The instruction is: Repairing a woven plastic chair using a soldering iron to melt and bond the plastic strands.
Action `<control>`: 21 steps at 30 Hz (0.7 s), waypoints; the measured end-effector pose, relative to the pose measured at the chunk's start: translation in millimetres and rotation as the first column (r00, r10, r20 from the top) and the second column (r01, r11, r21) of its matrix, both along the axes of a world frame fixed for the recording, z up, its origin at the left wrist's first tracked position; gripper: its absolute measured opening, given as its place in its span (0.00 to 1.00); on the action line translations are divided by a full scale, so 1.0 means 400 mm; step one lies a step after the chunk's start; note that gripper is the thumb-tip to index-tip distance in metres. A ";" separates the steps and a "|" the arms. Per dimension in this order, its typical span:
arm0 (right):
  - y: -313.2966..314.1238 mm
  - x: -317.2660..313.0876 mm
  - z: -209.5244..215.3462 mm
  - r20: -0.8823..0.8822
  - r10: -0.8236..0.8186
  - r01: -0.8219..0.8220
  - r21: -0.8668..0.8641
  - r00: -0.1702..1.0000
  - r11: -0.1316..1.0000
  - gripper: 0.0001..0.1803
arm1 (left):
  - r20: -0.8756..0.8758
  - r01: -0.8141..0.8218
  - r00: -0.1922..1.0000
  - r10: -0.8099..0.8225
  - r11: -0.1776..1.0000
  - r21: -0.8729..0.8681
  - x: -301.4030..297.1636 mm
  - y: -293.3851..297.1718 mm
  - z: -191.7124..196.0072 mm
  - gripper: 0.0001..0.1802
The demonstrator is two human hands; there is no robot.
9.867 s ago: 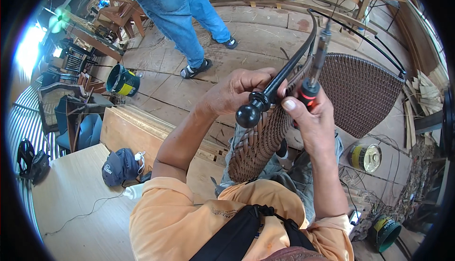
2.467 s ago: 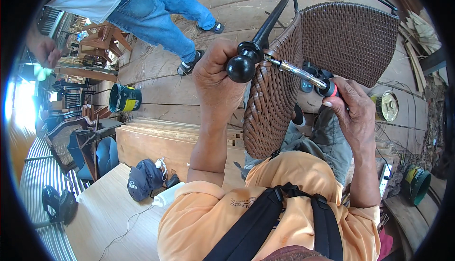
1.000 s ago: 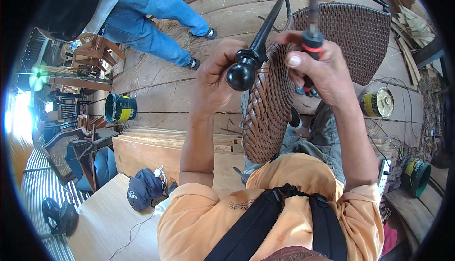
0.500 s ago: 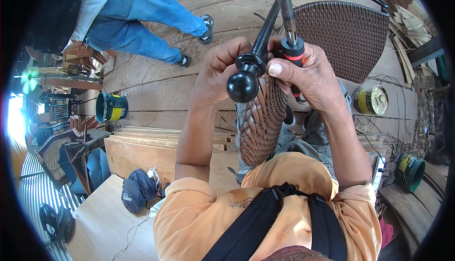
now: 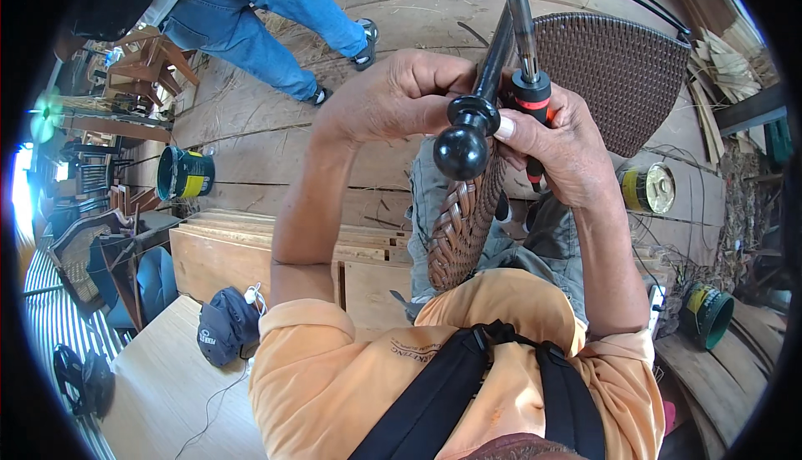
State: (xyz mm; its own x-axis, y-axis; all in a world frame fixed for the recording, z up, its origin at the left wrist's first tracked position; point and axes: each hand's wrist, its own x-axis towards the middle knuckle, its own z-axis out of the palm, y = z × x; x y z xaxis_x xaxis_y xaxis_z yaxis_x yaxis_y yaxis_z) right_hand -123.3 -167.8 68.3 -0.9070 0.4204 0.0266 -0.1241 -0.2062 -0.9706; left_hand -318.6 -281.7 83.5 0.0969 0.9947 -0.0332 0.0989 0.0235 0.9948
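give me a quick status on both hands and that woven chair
Left hand gripping black frame leg above its ball foot. Right hand closed on red-handled tool. Woven chair upturned, nothing blocking.

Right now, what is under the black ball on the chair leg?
Under the black ball hangs the brown woven wicker edge of the chair, with grey trousers and plank floor lower down. The left hand hides the leg above the ball.

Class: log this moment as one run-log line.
left hand: grips black chair leg | right hand: holds screwdriver | woven chair: on lap
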 end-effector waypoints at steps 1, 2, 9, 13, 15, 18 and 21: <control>0.001 0.001 0.002 0.011 0.003 -0.003 0.003 1.000 1.000 0.19 | 0.026 0.039 0.999 -0.038 0.998 -0.040 -0.005 0.001 0.007 0.23; 0.001 0.003 0.003 0.023 0.005 -0.005 0.005 1.000 1.000 0.20 | 0.051 0.092 0.995 -0.089 0.993 -0.068 -0.012 0.005 0.014 0.24; -0.015 0.006 0.004 0.040 -0.050 0.051 -0.009 0.998 0.999 0.22 | -0.108 0.189 0.971 -0.212 0.964 -0.189 -0.022 0.035 0.057 0.25; -0.018 0.007 0.013 0.055 -0.045 0.046 -0.003 0.997 0.999 0.22 | -0.180 0.203 0.952 -0.247 0.951 -0.235 -0.023 0.042 0.073 0.21; -0.021 0.008 0.017 0.060 -0.053 0.052 0.012 0.997 0.999 0.19 | -0.241 0.226 0.931 -0.273 0.952 -0.206 -0.025 0.045 0.077 0.20; -0.025 0.007 0.019 0.042 -0.058 0.058 0.003 0.997 0.998 0.16 | -0.310 0.231 0.912 -0.269 0.961 -0.155 -0.023 0.047 0.080 0.18; -0.027 0.003 0.017 0.010 -0.081 0.081 0.054 0.997 0.995 0.15 | -0.339 0.197 0.907 -0.251 0.963 -0.183 -0.019 0.043 0.083 0.18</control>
State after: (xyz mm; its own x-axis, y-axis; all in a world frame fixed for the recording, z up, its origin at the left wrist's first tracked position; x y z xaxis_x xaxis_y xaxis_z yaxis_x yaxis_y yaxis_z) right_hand -122.0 -178.7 75.1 -0.8705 0.4907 0.0397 -0.1259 -0.1440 -0.9815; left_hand -326.3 -264.5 116.7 0.2720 0.9304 -0.2458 0.4649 0.0966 0.8801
